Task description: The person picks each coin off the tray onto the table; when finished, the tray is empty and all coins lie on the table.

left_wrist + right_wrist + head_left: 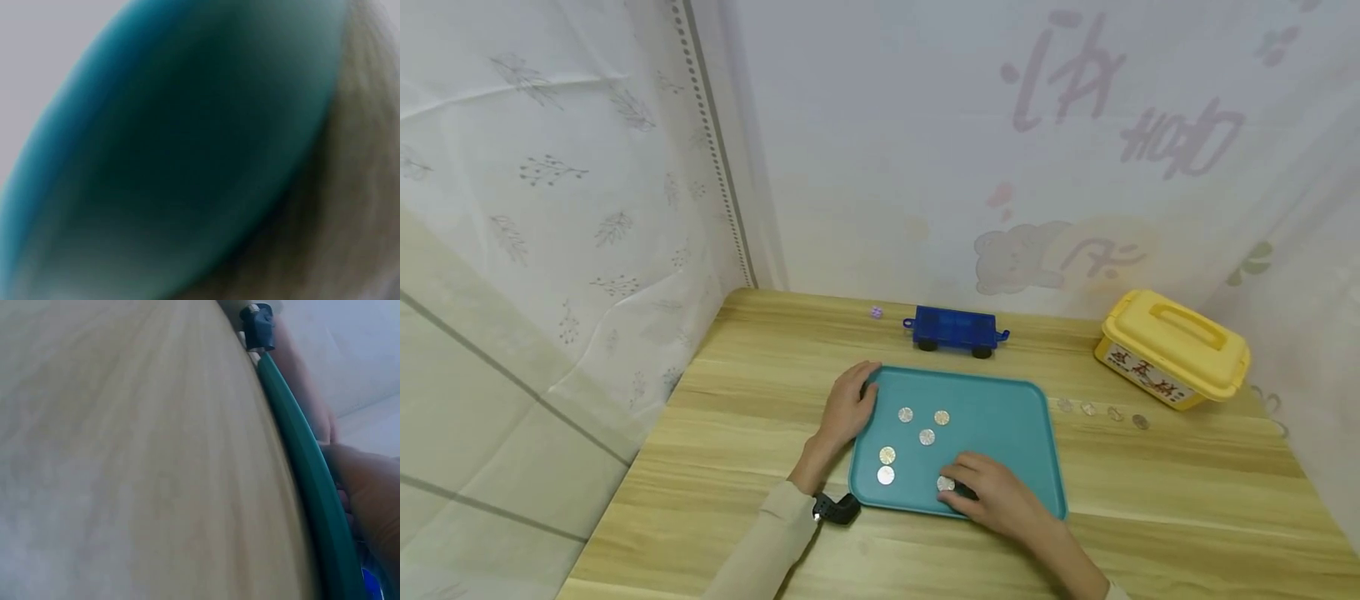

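A teal tray (992,425) lies on the wooden table, and several round patterned coins are spread over its left half, among them a gold one (887,456) and a silver one (927,437). My left hand (847,404) holds the tray's upper left rim, thumb over the inner side and fingers along the corner. Near the front rim my right hand (992,492) pinches a silver coin (945,483) between thumb and fingertips. Close up and blurred, the tray (187,137) fills the left wrist view. The right wrist view shows the tray's outer side (300,444).
Behind the tray stands a blue toy wagon (955,328) with a small purple block (876,312) to its left. A yellow lidded box (1176,346) sits at the back right. Several coins (1115,413) form a row on the table right of the tray.
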`<state>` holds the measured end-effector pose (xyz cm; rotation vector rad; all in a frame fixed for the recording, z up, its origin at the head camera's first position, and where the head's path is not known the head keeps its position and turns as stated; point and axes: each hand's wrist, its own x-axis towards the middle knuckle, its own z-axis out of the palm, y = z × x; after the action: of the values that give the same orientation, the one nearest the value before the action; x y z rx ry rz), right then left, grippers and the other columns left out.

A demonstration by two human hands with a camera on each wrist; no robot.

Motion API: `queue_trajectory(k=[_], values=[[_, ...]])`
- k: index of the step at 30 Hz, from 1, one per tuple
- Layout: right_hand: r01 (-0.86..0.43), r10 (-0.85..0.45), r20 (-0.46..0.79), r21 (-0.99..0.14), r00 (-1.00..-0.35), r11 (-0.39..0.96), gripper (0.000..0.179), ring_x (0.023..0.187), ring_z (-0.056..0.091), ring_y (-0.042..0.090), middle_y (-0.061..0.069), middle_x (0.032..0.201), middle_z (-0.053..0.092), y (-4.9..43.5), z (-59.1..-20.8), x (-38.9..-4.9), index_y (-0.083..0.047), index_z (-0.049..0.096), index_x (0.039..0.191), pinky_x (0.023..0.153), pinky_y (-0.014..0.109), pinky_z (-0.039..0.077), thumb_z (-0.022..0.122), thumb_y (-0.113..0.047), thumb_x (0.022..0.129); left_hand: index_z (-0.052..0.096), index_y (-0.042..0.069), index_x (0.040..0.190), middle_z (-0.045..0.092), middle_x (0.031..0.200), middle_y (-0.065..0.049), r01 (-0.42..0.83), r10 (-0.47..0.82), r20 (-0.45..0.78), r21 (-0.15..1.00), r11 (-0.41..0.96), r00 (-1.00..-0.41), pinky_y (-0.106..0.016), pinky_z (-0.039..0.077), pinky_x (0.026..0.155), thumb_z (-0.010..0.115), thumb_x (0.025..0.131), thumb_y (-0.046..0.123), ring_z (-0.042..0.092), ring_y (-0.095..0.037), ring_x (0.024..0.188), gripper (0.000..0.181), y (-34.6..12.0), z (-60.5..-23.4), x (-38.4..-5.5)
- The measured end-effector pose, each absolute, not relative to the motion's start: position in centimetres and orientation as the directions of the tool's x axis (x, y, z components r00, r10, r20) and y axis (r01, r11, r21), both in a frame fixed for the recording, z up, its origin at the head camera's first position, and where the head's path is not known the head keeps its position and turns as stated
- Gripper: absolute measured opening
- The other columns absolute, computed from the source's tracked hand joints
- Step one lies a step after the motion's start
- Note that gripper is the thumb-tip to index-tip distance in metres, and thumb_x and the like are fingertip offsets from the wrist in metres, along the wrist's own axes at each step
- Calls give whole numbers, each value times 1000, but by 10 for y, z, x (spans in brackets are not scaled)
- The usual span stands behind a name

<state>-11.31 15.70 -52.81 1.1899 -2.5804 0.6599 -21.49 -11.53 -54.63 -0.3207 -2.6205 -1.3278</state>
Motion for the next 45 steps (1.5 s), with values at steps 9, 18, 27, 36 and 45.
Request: queue_trajectory(k=[9, 18, 27, 36, 45], values=[[-690, -545, 427, -378, -722, 617, 22, 80, 54, -3, -17, 91, 63, 189, -524, -117, -20, 74, 99, 69, 15, 50, 83, -25, 80, 59, 6, 137, 56, 144, -18, 298, 123, 279, 767, 568, -952, -53, 36, 118, 55, 99, 11, 46, -35, 140, 38, -111, -550, -211], [-587, -391, 478, -380, -786, 715, 24, 75, 58, 1, -12, 87, 67, 236, -515, -132, -16, 75, 97, 62, 19, 52, 85, -14, 76, 60, 6, 137, 56, 144, -18, 286, 107, 276, 770, 570, -955, -53, 35, 118, 54, 100, 11, 46, -35, 140, 38, -114, -550, -214], [-428, -200, 472, -444, -859, 787, 20, 72, 50, -4, -7, 79, 59, 298, -516, -145, -3, 74, 99, 63, 5, 43, 79, -3, 80, 60, 6, 137, 56, 143, -18, 284, 103, 277, 766, 576, -955, -53, 35, 118, 55, 100, 12, 47, -35, 139, 38, -116, -549, -213], [-112, 52, 306, -494, -951, 862, 33, 81, 42, -17, 7, 95, 67, 352, -513, -142, -5, 71, 114, 64, 8, 40, 66, -31, 96, 60, 6, 136, 56, 143, -18, 285, 106, 276, 767, 574, -955, -53, 36, 118, 55, 99, 11, 47, -35, 139, 38, -115, -546, -213], [39, 194, 318, -434, -928, 900, 38, 95, 63, 41, 28, 110, 68, 399, -519, -141, 2, 69, 114, 75, 49, 48, 62, -31, 98, 59, 7, 137, 55, 145, -17, 281, 106, 271, 768, 575, -957, -54, 35, 118, 55, 100, 12, 46, -35, 140, 38, -116, -546, -213]])
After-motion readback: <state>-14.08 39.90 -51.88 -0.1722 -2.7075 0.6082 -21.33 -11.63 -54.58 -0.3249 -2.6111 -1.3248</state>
